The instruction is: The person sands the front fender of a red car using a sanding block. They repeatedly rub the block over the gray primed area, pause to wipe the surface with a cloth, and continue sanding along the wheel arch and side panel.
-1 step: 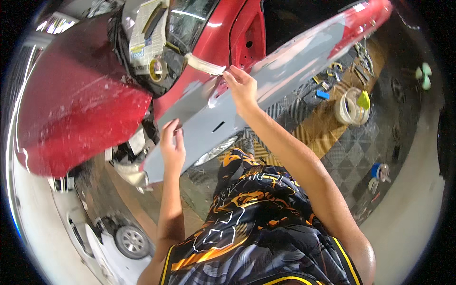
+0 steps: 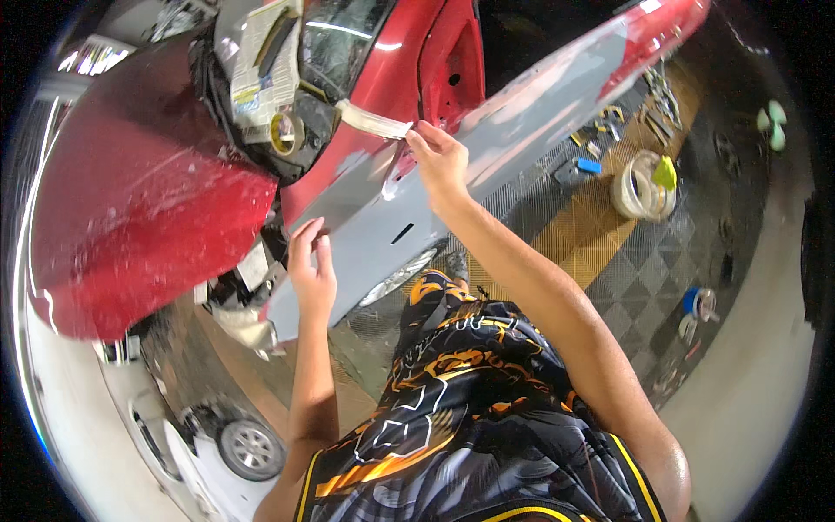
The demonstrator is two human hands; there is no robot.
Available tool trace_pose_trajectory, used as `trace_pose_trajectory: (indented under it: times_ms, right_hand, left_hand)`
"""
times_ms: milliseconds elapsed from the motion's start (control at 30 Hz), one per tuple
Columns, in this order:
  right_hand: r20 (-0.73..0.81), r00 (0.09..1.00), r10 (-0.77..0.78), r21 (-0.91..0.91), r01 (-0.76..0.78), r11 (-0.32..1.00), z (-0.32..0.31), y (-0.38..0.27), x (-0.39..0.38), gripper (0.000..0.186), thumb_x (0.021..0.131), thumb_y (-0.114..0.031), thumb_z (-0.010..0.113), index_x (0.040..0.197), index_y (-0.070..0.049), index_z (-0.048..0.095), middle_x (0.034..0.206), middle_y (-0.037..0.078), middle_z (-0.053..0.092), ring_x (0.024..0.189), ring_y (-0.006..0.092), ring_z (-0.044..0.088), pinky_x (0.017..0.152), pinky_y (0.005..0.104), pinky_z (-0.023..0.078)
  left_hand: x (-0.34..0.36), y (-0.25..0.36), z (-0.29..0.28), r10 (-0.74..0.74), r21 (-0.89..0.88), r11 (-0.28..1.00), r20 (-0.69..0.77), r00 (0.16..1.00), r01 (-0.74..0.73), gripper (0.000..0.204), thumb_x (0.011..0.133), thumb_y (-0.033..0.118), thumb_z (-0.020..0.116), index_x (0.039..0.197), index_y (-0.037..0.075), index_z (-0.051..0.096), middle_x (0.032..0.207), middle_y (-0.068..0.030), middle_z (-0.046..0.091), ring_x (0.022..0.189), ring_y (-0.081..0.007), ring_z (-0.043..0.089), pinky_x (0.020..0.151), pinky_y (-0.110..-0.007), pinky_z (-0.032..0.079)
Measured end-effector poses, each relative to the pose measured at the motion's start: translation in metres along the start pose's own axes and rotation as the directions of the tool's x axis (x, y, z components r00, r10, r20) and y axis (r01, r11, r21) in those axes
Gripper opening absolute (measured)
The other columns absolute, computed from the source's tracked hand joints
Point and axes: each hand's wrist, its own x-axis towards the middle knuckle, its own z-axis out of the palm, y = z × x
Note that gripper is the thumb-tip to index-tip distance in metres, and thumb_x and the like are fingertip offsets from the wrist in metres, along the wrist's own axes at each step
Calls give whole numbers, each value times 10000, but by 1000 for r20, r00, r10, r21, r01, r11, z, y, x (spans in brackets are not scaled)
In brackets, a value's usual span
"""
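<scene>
A red car body with grey primer patches lies in front of me, its primed panel (image 2: pixel 361 235) running diagonally. My right hand (image 2: pixel 442 161) pinches the end of a pale, curved strip of masking tape (image 2: pixel 372 120) that stretches toward the base of the windscreen. Below the pinched end is a pinkish-white patch (image 2: pixel 396 178) on the panel. My left hand (image 2: pixel 311 268) is raised over the panel's near left part, fingers bent and thumb apart, with nothing visible in it. Whether its fingertips touch the panel is unclear.
A roll of tape (image 2: pixel 286 134) and newspaper (image 2: pixel 263 87) lie by the windscreen. The red hood (image 2: pixel 148 200) spreads left. On the tiled floor at right stand a whitish bucket (image 2: pixel 642 193) with a yellow-green item and a blue block (image 2: pixel 589 165). A wheel (image 2: pixel 251 449) shows lower left.
The view has shifted slightly. My right hand keeps its pinch on the tape strip, and my left hand stays over the panel.
</scene>
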Motion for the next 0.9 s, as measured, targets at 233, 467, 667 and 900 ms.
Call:
trace_pose_trajectory:
  times_ms: [233,467,667,900]
  right_hand:
    - [-177,982,70,263,-22,965,31,-1,-5,277,900,-111,722,1112,56,662,964,106,707,841,148,663,761,275,542]
    - [-73,995,70,145,-58,988,23,0,-4,150,957,-83,646,1063,19,621,890,19,641,793,91,597,691,238,506]
    - [51,904,-425,-113,428,897,29,18,-60,101,946,-54,637,1024,4,610,873,56,659,752,124,609,672,276,504]
    - [150,835,-529,-129,547,827,52,-11,-88,86,915,-11,652,999,-3,635,884,74,662,823,146,645,713,296,509]
  left_hand:
    - [38,-14,-2,240,-45,971,84,967,-236,241,951,40,572,1176,-5,643,1209,-142,632,1118,-297,605,988,-401,458]
    - [53,-17,5,355,-65,935,135,925,-350,255,941,17,558,1181,-10,644,1245,-178,606,1126,-331,593,971,-417,470]
    - [72,-31,15,352,-135,930,56,934,-343,289,947,4,556,1228,-56,596,1280,-194,562,1136,-304,592,904,-387,512]
    - [114,9,38,554,-12,832,41,831,-554,408,918,13,621,1324,33,589,1247,-177,522,1013,-260,637,844,-331,527]
